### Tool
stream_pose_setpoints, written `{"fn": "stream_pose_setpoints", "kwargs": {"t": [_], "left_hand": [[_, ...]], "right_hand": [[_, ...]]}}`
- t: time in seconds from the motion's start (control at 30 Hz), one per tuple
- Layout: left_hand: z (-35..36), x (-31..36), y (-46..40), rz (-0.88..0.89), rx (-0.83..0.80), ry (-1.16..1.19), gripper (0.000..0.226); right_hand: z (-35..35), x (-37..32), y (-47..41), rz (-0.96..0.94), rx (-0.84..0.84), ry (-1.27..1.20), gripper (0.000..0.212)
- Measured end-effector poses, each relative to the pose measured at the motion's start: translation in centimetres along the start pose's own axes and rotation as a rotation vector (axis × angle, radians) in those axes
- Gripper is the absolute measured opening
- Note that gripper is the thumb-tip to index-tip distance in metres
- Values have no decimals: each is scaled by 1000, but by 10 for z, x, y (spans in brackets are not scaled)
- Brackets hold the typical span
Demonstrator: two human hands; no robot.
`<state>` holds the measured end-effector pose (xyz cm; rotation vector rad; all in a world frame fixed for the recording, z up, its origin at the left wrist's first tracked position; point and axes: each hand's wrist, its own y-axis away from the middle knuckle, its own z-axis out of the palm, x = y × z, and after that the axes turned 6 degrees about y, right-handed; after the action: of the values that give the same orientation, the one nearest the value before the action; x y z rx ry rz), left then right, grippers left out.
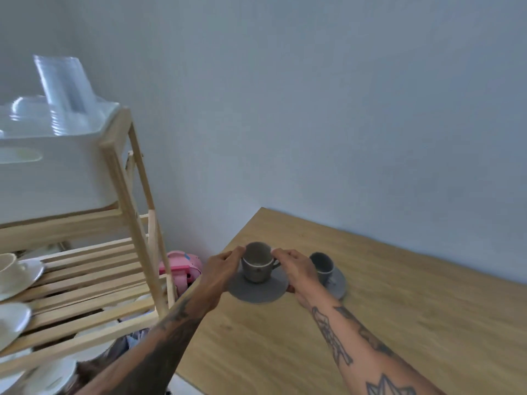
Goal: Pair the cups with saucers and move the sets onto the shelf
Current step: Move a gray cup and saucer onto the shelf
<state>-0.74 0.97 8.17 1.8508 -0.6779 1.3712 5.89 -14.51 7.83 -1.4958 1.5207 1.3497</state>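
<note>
Here both hands, left hand (225, 269) and right hand (296, 269), grasp the grey saucer (258, 292) carrying a grey cup (258, 265) above the table (399, 323).

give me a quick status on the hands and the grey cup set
Left hand and right hand gripping grey saucer, cup upright on it. Second grey set behind right hand. Shelf to left, slats open.
</note>
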Motion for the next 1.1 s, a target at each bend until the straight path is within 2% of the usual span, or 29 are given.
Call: {"fn": "stream_pose_setpoints", "kwargs": {"t": [0.17, 0.3, 0.6, 0.73, 0.83, 1.1], "left_hand": [[-54, 11, 58, 34, 53, 39, 61], [-109, 14, 96, 45, 160, 78, 60], [-222, -15, 130, -47, 318, 121, 60], [-247, -43, 118, -77, 343, 159, 51], [-266, -69, 93, -108, 372, 199, 42], [-334, -134, -45, -117, 479, 237, 50]], "right_hand": [[19, -28, 57, -77, -81, -3, 19], [53, -49, 95, -136, -188, 10, 26], [147, -60, 155, -145, -419, 59, 35], [186, -49, 153, -142, -472, 62, 23], [222, -37, 141, -173, -468, 97, 23], [363, -26, 72, -147, -405, 125, 24]]}}
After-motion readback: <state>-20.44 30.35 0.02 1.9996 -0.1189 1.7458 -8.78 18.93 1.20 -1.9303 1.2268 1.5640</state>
